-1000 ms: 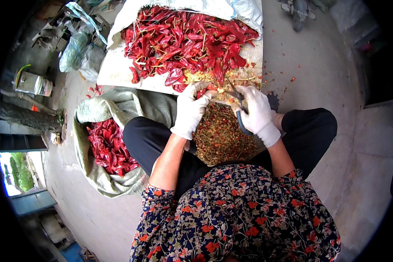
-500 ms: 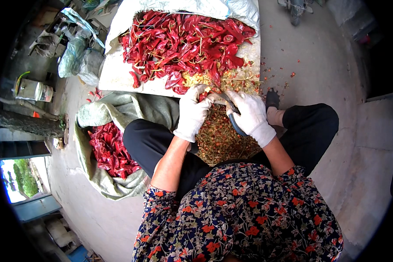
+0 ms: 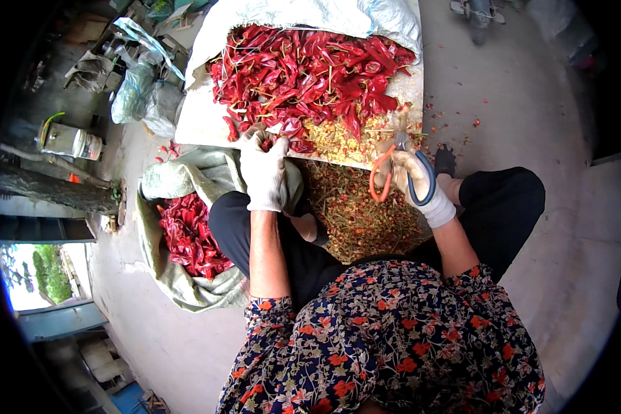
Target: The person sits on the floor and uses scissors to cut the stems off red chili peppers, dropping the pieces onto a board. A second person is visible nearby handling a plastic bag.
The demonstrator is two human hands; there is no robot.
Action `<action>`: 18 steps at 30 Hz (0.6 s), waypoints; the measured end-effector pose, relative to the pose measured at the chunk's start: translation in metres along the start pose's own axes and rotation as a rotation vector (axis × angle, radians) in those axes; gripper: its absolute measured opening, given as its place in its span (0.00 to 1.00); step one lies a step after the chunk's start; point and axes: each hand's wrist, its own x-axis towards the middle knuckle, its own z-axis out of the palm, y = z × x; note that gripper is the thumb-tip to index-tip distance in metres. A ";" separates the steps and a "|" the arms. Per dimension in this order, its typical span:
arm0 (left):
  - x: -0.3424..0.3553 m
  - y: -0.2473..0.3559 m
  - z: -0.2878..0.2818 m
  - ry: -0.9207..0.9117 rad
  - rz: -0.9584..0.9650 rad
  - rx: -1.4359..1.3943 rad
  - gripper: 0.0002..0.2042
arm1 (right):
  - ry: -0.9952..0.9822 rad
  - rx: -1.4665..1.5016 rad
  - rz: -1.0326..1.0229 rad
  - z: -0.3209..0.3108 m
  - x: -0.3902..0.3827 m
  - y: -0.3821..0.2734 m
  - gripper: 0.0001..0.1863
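Note:
My left hand (image 3: 263,169), in a white work glove, is at the near edge of a pale board (image 3: 207,127). Its fingers are curled around a dried red chili pepper (image 3: 266,145), mostly hidden by the glove. Off to the right, my right hand (image 3: 415,179) grips a pair of scissors (image 3: 381,179) with one orange and one dark blue handle loop; the blades are hard to make out. Beyond both hands lies a heap of red chili peppers (image 3: 303,76), spilling from a white woven sack (image 3: 310,12) onto the board. Yellow seeds (image 3: 334,138) are scattered along its near edge.
Between my legs is a pile of stems and chili scraps (image 3: 366,214). A greenish woven sack (image 3: 176,178) at my left holds more red peppers (image 3: 192,238). Further left are a white bucket (image 3: 83,145), a tree trunk (image 3: 55,190) and plastic bags (image 3: 134,93).
My hands were together at the board's edge, with the scissors between them. Now they are apart: the left has moved left to the peppers, the right has swung right with the scissors.

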 end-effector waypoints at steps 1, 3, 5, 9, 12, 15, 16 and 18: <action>0.003 0.000 -0.004 -0.036 -0.025 0.064 0.21 | -0.151 0.317 0.050 -0.001 -0.001 0.005 0.31; 0.005 0.004 -0.003 -0.138 -0.227 0.060 0.17 | -0.033 0.392 0.012 0.000 -0.005 0.018 0.30; 0.006 0.009 0.007 -0.180 -0.100 0.262 0.14 | 0.031 0.476 0.005 -0.006 -0.001 0.025 0.21; -0.023 -0.006 0.025 -0.240 -0.186 0.343 0.16 | 0.272 -0.049 0.008 0.015 0.004 0.001 0.18; -0.024 -0.013 0.042 -0.072 -0.366 0.216 0.19 | 0.340 -0.268 -0.011 0.034 0.000 -0.010 0.17; -0.026 -0.022 0.050 -0.065 -0.255 0.287 0.20 | 0.329 -0.315 -0.012 0.039 0.001 -0.010 0.17; -0.026 -0.019 0.057 -0.025 -0.103 0.296 0.18 | 0.335 -0.326 -0.019 0.035 0.003 -0.005 0.17; -0.033 -0.017 0.062 -0.067 0.045 0.361 0.16 | 0.362 -0.250 -0.009 0.024 0.002 0.001 0.17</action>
